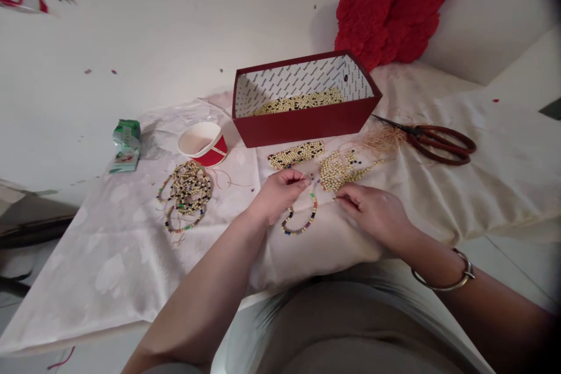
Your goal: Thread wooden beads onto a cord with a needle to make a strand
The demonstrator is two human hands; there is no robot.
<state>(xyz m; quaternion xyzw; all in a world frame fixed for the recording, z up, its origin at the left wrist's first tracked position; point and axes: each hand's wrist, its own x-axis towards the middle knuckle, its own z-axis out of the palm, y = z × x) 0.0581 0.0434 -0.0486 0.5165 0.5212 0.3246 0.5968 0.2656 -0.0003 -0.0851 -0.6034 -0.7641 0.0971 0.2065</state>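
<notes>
My left hand (287,187) is closed in a pinch on the end of a beaded string (298,231), which hangs in a loop onto the cloth. Its beads are multicoloured, with green, black, orange and blue among them. My right hand (372,207) has thumb and forefinger pinched together at the near edge of a patch of cream and black beads (335,170). What sits between those fingertips is too small to make out. Just beyond my left hand lies a bundle of cream and black bead strands (295,155).
Behind stands a dark red box (307,125) with more beads inside. To the left are a red and white paper cup (204,143), a heap of finished bead strings (186,190) and a green packet (127,143). Scissors (442,143), loose thread (381,139) and red fluffy material (390,17) lie right.
</notes>
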